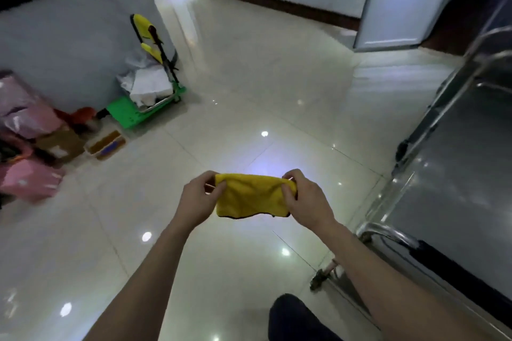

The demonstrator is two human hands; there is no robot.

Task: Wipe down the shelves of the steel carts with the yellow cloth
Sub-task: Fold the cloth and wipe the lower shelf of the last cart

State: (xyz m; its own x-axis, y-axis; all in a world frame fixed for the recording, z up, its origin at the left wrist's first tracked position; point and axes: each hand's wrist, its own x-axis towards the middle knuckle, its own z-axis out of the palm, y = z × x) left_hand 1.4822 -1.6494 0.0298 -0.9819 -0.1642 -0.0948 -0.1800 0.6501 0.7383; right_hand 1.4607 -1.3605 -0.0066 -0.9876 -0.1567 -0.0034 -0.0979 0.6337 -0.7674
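Observation:
The yellow cloth (pixel 250 196) is folded and stretched between both hands, in the air above the glossy tiled floor. My left hand (pixel 198 199) pinches its left end, and my right hand (pixel 304 199) pinches its right end. A steel cart (pixel 454 174) stands at the right, its flat grey top shelf beside my right forearm. One of its wheels (pixel 318 279) shows low at the right. The cloth is apart from the cart.
A green hand trolley (pixel 144 105) with a yellow handle and white bundles stands at the left by a grey counter. Pink bags (pixel 25 174) and small boxes (pixel 106 144) lie on the floor at far left. A white door (pixel 401 0) is at the back right.

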